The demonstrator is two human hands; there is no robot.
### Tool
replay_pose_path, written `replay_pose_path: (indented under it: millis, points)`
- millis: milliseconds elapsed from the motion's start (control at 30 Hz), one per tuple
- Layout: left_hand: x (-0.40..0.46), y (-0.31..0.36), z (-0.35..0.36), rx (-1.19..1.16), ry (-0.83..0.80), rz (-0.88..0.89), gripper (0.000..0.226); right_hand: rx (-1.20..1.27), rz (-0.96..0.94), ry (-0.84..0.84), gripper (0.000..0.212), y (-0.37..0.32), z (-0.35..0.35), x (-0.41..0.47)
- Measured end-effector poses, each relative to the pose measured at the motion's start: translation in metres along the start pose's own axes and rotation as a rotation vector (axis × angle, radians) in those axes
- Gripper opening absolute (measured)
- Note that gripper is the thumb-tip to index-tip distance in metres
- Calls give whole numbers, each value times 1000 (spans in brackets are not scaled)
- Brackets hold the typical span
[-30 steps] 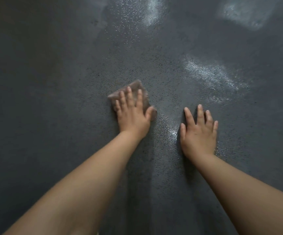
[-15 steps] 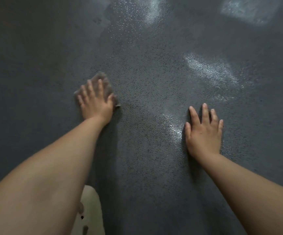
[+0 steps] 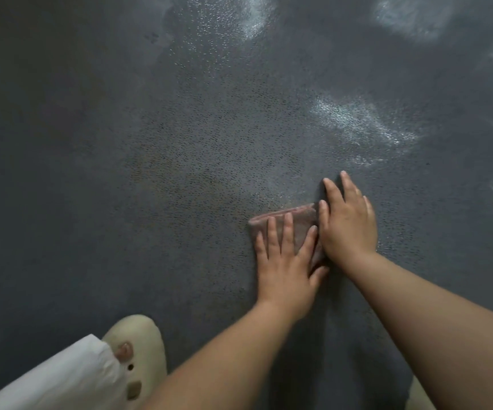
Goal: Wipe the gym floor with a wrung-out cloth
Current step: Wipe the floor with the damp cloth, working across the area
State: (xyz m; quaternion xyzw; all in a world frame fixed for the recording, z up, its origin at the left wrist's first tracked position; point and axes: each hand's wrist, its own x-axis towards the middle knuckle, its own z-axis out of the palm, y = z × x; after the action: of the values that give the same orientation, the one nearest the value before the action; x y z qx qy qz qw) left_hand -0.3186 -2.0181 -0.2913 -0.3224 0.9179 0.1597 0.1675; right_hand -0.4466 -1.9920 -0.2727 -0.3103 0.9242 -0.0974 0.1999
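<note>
A folded brownish-pink cloth (image 3: 297, 221) lies flat on the dark speckled gym floor (image 3: 180, 149). My left hand (image 3: 286, 267) presses on it with straight, spread fingers and covers its near half. My right hand (image 3: 347, 223) lies flat on the floor just to the right, fingers straight, its thumb side touching the cloth's right edge. Only the cloth's far edge and middle show between the two hands.
Wet, shiny patches (image 3: 357, 122) glint on the floor ahead and to the right. My foot in a cream perforated slipper (image 3: 139, 350) and a white trouser leg (image 3: 56, 377) sit at the lower left. Another slipper edge (image 3: 419, 395) shows at the bottom right.
My left hand has slid the cloth from the left across to the right, up against my right hand. The view has tilted down, bringing my foot into sight.
</note>
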Motion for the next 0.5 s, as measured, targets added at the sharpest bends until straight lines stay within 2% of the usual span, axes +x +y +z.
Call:
replay_pose_path:
  millis: [133,167,233,300,500]
  points:
    - [24,-35,-10,165,68,256,67,10,1,2,48,-3,1,0]
    - [34,-44,-16,214,107,279,67,5,4,-8,48,-5,2,-1]
    - [58,-59,-31,295,78,268,68,-33,10,-42,50,-6,4,-3]
    - [78,-78,-47,269,33,83,70,-78,17,-64,52,-6,4,-4]
    - [66,-172,-65,-26,141,-477,67,-100,39,-81,51,-8,1,-3]
